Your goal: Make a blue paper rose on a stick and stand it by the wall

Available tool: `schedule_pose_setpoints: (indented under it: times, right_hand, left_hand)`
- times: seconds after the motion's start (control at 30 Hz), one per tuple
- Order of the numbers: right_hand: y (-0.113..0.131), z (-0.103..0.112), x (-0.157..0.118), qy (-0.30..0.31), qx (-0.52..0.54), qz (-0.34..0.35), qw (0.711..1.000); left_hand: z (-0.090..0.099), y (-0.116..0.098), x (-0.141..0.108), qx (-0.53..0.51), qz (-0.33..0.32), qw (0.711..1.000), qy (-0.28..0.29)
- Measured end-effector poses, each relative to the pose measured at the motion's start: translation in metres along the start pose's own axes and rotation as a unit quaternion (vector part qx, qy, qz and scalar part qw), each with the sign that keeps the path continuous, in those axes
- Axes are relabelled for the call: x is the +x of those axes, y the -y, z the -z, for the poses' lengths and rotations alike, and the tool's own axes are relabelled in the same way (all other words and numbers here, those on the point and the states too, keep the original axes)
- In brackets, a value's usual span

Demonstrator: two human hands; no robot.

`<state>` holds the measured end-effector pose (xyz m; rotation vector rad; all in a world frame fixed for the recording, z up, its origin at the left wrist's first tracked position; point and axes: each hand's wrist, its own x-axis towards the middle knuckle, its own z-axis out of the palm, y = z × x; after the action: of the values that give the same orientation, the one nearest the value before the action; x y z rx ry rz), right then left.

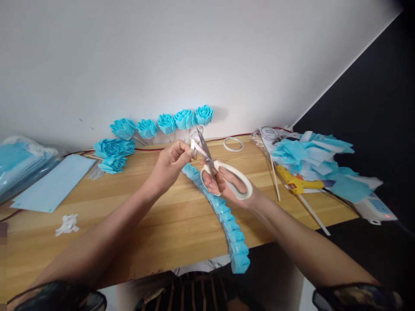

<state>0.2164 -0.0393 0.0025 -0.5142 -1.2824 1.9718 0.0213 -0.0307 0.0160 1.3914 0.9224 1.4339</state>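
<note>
My left hand (170,163) pinches a small white strip (193,145) between thumb and fingertips. In my right hand (212,186) are white-handled scissors (241,178), with fingers through the loops and the blades parted. The blades point up and away, right beside the white strip; whether they touch it I cannot tell. Below both hands runs a long blue pleated strip (231,224), partly hidden by the scissors and right hand. Its near end hangs over the table's front edge.
Several blue flowers (167,123) line the wall. Blue sheets (55,183) and white scraps (67,224) lie left. A white tape ring (233,144) sits behind. To the right are a yellow glue gun (296,183), blue and white pieces (311,153) and a power strip (378,207).
</note>
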Motion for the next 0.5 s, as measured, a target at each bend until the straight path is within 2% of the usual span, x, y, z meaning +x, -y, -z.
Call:
schedule_pose_setpoints:
  times: [0.17,0.37,0.5]
  right_hand:
    - [0.000,0.006,-0.003,0.005,0.002,-0.008,1.000]
    - [0.007,0.004,-0.018,-0.049,-0.037,-0.031,0.998]
    - [0.010,0.000,-0.022,-0.092,-0.079,-0.055,0.991]
  left_hand:
    - [0.008,0.002,0.004,0.044,-0.002,0.999,0.023]
    - [0.017,0.000,0.010,0.121,-0.024,0.991,0.060]
    - [0.022,0.000,0.011,0.201,-0.054,0.975,0.079]
